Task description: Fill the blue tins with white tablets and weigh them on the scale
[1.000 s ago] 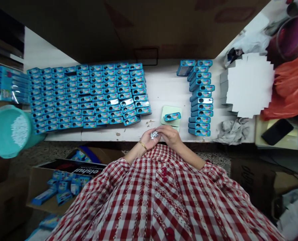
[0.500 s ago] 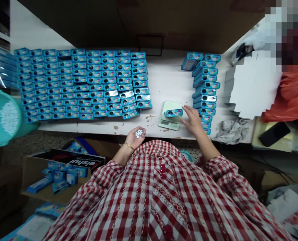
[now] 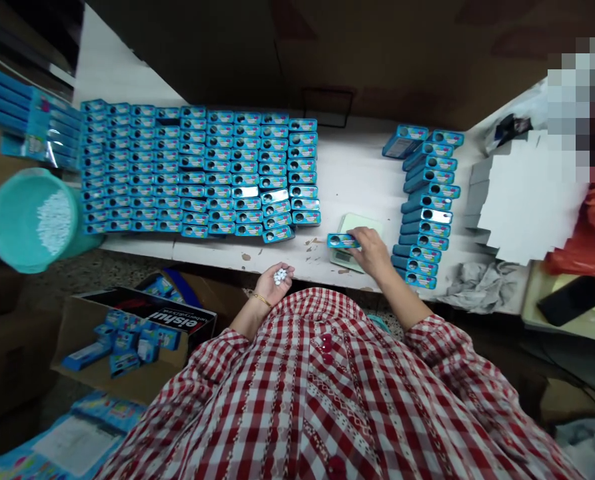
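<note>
My left hand [image 3: 273, 282] is cupped palm up near the table's front edge, holding a small heap of white pellets [image 3: 279, 275]. My right hand [image 3: 370, 248] grips a small blue box [image 3: 341, 241] at the left edge of a pale green scale [image 3: 353, 225]. A large grid of the same blue boxes [image 3: 192, 175] fills the table's left part. To the right of my right hand runs a column of blue boxes [image 3: 425, 207].
A teal tub [image 3: 25, 220] with white pellets sits at the left, off the table. A cardboard carton [image 3: 132, 333] with blue boxes stands on the floor below. White cardboard sheets [image 3: 527, 200], a grey rag [image 3: 477, 287] and a black phone [image 3: 572, 300] lie at the right.
My right hand left the pellets in my left palm, reached to the scale and took hold of the blue box, shifting it toward the scale's left edge. The left hand stayed cupped.
</note>
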Tool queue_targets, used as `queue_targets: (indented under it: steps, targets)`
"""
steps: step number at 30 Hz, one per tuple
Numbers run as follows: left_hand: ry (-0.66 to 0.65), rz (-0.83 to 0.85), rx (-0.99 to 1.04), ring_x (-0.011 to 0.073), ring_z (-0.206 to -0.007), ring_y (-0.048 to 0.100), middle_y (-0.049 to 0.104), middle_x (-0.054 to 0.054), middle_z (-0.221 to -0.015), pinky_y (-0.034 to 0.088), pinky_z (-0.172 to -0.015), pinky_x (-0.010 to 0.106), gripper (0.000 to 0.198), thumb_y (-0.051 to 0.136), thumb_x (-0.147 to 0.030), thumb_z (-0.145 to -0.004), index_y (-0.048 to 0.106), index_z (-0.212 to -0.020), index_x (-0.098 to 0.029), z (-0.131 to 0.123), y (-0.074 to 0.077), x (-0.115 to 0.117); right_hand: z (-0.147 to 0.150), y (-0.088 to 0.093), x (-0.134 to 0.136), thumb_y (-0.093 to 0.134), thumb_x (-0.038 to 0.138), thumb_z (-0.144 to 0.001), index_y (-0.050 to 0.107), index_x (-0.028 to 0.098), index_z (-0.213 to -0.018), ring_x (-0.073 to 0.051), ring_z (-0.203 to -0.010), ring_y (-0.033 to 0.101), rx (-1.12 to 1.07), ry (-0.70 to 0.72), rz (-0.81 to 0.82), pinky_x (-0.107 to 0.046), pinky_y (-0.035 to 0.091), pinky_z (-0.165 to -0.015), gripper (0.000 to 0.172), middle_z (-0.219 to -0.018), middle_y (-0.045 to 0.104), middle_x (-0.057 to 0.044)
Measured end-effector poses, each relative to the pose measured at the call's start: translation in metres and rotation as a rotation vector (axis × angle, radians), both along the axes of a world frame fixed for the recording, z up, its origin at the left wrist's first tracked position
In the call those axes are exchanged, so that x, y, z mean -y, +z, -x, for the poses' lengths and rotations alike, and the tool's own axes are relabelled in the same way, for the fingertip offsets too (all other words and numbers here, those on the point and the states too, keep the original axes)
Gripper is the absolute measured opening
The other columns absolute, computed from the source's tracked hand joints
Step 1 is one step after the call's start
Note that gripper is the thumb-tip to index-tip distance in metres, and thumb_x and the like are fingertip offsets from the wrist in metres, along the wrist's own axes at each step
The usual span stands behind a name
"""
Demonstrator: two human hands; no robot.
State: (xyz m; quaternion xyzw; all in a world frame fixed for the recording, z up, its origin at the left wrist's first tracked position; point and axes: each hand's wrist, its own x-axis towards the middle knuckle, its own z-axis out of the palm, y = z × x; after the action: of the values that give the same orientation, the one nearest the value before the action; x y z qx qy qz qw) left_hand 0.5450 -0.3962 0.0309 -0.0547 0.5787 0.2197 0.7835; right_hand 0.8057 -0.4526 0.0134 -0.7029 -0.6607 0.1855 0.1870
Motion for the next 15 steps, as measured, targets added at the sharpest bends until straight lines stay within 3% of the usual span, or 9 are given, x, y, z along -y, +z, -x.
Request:
queue_targets:
  steps: [5,8,10,12,15]
  targets:
    - [-0.018,-0.008,0.008,0.0089,-0.051,0.055,0.06,0.008,-0.062,0.042,-0.043,0.015,0.024,0.043,-0.012,-0.083,0.055,-0.063,-0.01,-0.004,-0.001,-0.004,0.071,-0.023,-0.039,0.05,0.022,-0.083,0.051,0.016,-0.114,-0.024,-0.096,0.048,0.023,0.007,-0.009,-0.036,0.048,-0.077,0.032,-0.111,0.055,-0.012]
    - [-0.012,-0.004,-0.011,0.0092,-0.051,0.056,0.06,0.008,-0.062,0.043,-0.043,0.016,0.022,0.044,-0.01,-0.082,0.055,-0.063,-0.01,-0.003,-0.002,-0.006,0.076,-0.029,-0.045,0.048,0.026,-0.085,0.051,0.016,-0.113,-0.021,-0.097,0.049,0.042,0.02,-0.092,-0.032,0.048,-0.081,0.029,-0.111,0.055,-0.01]
    - [-0.013,0.006,-0.025,0.0092,-0.051,0.056,0.061,0.007,-0.063,0.045,-0.044,0.016,0.02,0.045,-0.009,-0.081,0.055,-0.064,-0.011,-0.003,-0.004,-0.008,0.05,-0.025,-0.048,0.049,0.029,-0.085,0.053,0.019,-0.109,-0.019,-0.098,0.05,0.07,0.026,-0.127,-0.03,0.047,-0.084,0.026,-0.108,0.056,-0.008]
    - [-0.029,0.004,-0.025,0.0089,-0.05,0.056,0.06,0.007,-0.062,0.045,-0.044,0.016,0.018,0.046,-0.009,-0.08,0.055,-0.065,-0.011,-0.006,-0.007,-0.01,0.001,-0.015,-0.057,0.046,0.027,-0.086,0.054,0.019,-0.107,-0.021,-0.1,0.049,0.111,-0.033,-0.158,-0.034,0.044,-0.088,0.024,-0.107,0.056,-0.009]
    - [-0.059,-0.011,-0.005,0.0082,-0.048,0.054,0.059,0.006,-0.061,0.042,-0.041,0.015,0.017,0.047,-0.01,-0.081,0.056,-0.066,-0.011,-0.017,-0.009,-0.011,-0.09,-0.003,-0.087,0.042,0.023,-0.086,0.051,0.012,-0.114,-0.027,-0.109,0.043,0.238,-0.282,-0.166,-0.044,0.037,-0.092,0.031,-0.117,0.05,-0.016]
